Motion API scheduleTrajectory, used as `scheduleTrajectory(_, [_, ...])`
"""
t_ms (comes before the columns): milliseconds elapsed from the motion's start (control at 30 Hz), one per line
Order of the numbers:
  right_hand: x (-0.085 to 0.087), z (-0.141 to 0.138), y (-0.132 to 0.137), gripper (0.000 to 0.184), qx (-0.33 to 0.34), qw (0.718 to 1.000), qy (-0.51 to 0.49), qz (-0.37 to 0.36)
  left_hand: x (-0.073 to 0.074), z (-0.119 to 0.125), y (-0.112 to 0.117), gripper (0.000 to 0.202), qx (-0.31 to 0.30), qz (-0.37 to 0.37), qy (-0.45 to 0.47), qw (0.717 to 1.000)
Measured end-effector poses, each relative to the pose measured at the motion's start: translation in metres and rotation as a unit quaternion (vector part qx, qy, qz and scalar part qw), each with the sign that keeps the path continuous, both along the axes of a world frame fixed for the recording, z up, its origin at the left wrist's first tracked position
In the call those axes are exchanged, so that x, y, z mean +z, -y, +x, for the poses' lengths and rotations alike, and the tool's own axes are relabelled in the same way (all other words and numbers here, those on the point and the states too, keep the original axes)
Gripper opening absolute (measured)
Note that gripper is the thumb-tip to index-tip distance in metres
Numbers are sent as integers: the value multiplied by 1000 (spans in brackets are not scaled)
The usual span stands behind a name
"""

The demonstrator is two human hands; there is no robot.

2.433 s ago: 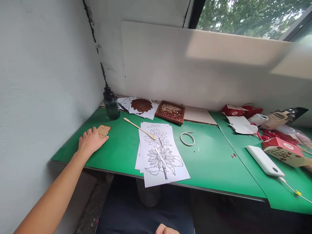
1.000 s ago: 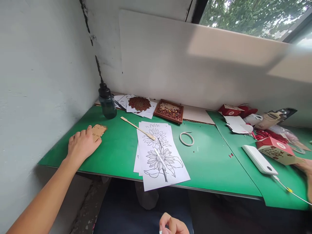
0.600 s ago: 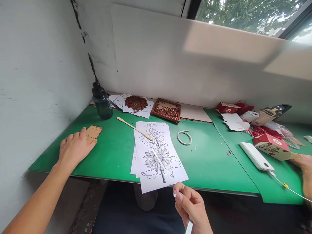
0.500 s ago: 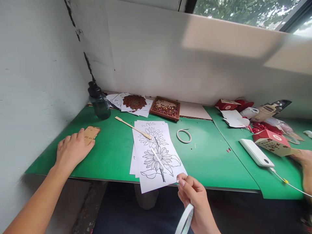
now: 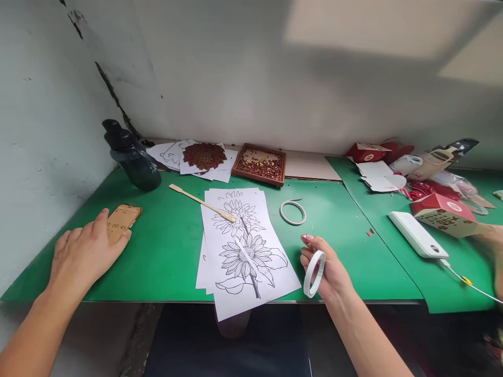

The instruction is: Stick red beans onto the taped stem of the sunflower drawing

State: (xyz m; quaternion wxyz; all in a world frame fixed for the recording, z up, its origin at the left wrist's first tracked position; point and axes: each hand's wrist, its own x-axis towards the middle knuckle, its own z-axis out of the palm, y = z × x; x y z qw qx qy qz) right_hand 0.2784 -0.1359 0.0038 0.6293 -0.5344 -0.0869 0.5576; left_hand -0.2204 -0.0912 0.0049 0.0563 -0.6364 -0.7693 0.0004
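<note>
My left hand (image 5: pixel 84 254) rests on the green table at the left. Its thumb and index finger lie around a phone (image 5: pixel 121 222) that shows a running timer. In my right hand (image 5: pixel 328 264), held over the table's front edge, is a roll of white tape (image 5: pixel 314 274). Its thumb and forefinger are pinched together, with a small white bit at their tips. To the left of that hand lies a sheet with a sunflower line drawing (image 5: pixel 245 256), on top of other sheets. A pale strip crosses the lower flower's centre. A flat wooden stick (image 5: pixel 202 201) lies across the upper flower.
A dark bottle (image 5: pixel 131 157) stands at the back left. Along the wall are a seed-covered cutout (image 5: pixel 204 156) and a wooden tray (image 5: pixel 259 183) of seeds. A coiled cord (image 5: pixel 293 212), white power bank (image 5: pixel 417 235) and red box (image 5: pixel 444 213) lie rightward. Another person's hand (image 5: pixel 491 238) touches the box.
My right hand has risen with the tape roll, from below the table edge to beside the sheet. The view has tilted down slightly. My left hand remains at the phone.
</note>
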Motion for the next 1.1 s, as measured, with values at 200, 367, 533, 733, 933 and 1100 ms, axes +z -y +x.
scheduleTrajectory(200, [-5,-13,7,56,23,998,44,30,5,77,33,74,-106,159,76,979])
scheduleTrajectory(367, [-9,-21,13,53,29,994,95,48,-4,173,60,55,-334,87,145,927])
scheduleTrajectory(533, [-14,-22,17,54,48,987,136,64,-13,189,58,52,-359,69,161,917])
scheduleTrajectory(733, [-16,-31,18,53,24,982,174,66,-10,159,56,53,-305,62,161,937])
scheduleTrajectory(933, [-13,-77,22,53,44,980,184,59,-29,175,37,68,-344,6,157,926])
scheduleTrajectory(1100, [-1,-96,14,55,148,975,152,64,-31,161,13,68,-368,-11,130,920])
